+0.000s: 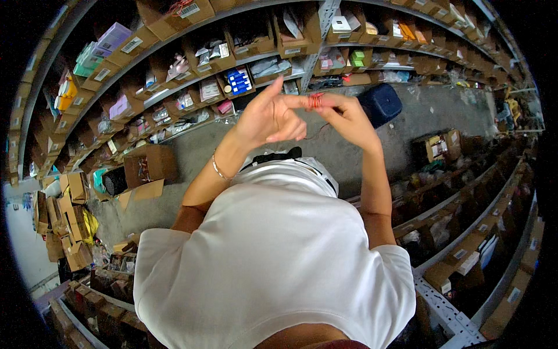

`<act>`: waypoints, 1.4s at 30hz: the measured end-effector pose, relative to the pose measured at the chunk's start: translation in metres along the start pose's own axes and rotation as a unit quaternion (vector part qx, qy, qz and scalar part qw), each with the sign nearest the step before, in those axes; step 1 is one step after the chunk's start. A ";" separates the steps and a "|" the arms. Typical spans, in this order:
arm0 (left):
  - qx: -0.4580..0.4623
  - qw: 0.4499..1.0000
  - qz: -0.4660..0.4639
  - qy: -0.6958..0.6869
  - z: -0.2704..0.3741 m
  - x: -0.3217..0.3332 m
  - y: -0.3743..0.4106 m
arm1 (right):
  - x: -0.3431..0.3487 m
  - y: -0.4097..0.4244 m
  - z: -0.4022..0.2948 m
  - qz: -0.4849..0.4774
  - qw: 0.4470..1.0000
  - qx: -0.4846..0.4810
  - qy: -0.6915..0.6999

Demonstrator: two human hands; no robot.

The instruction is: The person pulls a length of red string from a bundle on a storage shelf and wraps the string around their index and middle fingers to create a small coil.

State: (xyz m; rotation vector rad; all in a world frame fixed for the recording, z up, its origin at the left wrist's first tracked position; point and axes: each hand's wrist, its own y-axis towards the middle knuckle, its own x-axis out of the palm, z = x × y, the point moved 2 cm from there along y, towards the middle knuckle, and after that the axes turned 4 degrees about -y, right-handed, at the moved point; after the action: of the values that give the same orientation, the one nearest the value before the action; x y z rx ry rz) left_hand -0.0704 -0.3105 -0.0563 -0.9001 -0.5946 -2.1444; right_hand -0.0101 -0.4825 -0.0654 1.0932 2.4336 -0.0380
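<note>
A thin red cord (315, 100) is wound in several loops around the outstretched index finger of my left hand (279, 115). The thumb of that hand points up, and its other fingers are curled loosely. From the right, my right hand (346, 118) pinches the coil between thumb and fingers near the left fingertip. A thin dark strand seems to hang below the hands; where it ends is unclear. Both hands are in front of my waist, above the floor.
Metal shelving (324, 22) with cardboard bins of small packaged goods curves across the front. More shelving (453, 205) stands at the right. A dark blue stool or bin (383, 104) is behind my right hand. An open cardboard box (159, 163) and flattened cartons (72, 218) lie at the left.
</note>
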 end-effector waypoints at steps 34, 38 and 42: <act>-0.047 0.998 -0.004 0.050 -0.018 0.003 0.001 | 0.006 -0.028 0.010 0.051 0.997 0.025 0.044; -0.047 0.978 0.105 0.176 -0.015 0.001 -0.003 | 0.024 -0.038 -0.012 0.060 0.996 -0.003 -0.073; -0.080 0.938 0.153 0.299 -0.016 0.000 -0.006 | 0.020 -0.044 -0.038 0.106 0.967 -0.034 -0.230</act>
State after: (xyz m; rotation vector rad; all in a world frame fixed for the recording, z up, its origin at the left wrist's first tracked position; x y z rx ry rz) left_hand -0.0811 -0.3171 -0.0673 -0.3448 0.0282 -2.0468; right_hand -0.0685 -0.4907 -0.0478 1.1603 1.8871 -0.1234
